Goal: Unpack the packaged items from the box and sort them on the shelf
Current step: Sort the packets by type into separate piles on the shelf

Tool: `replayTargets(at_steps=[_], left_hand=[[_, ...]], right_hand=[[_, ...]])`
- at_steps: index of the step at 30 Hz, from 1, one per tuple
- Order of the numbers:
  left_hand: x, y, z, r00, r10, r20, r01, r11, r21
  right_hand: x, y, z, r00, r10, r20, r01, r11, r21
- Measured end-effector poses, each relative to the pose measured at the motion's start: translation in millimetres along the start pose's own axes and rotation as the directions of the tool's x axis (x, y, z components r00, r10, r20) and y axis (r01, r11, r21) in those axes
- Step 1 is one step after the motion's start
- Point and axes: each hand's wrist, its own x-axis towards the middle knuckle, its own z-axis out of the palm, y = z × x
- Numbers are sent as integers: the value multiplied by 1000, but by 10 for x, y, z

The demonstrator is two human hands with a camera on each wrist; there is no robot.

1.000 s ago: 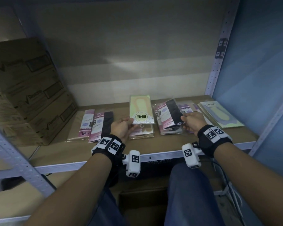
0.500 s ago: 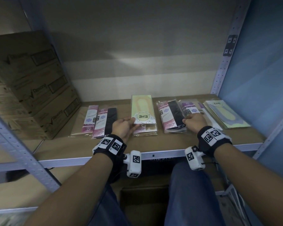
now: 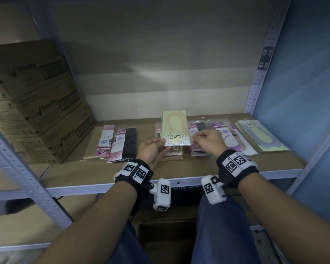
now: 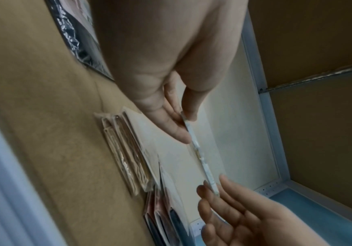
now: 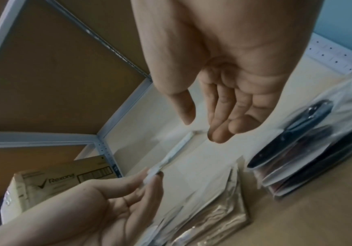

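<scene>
A yellow-green ENE packet (image 3: 174, 126) hangs tilted just above a beige stack (image 3: 171, 155) at the middle of the shelf. My left hand (image 3: 163, 144) pinches its near left corner between thumb and fingers, as the left wrist view shows with the packet's edge (image 4: 200, 158). My right hand (image 3: 195, 139) is at the packet's near right corner with relaxed fingers. In the right wrist view its fingers (image 5: 219, 133) are apart and hold nothing, with the packet (image 5: 177, 149) just beyond them. Sorted packets lie left (image 3: 116, 143) and right (image 3: 198, 149) of it.
Stacked cardboard boxes (image 3: 36, 103) fill the shelf's left end. A purple packet (image 3: 221, 130) and a yellow-and-blue stack (image 3: 261, 136) lie at the right, near the metal upright (image 3: 263, 63). The shelf's front edge (image 3: 84, 187) runs below my wrists. An open box (image 3: 168, 235) sits underneath.
My right hand let go of the pink-and-black packet on its stack and moved left to the yellow-green packet's corner. My left hand kept its hold on that packet.
</scene>
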Motion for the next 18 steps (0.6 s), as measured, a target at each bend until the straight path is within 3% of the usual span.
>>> replayTargets(at_steps=[9,11,15,18], left_hand=[[-44,28,-10,996,-42,77,36,997,70],[-30,56,-34,999,-18,46,13,994,110],[88,126,-203,983,127,-135,-85,955,283],[112,238,-295,910,329,-252,-183,864,470]], right_hand=[[-96,-62,31,990,118,78,-136,944,301],[-97,-49,-23,988,126,95,-150,934,323],[-122,-13,-160,987,112,114,-134,967,216],[-113,34,-228,992,83,90,-93,990,111]])
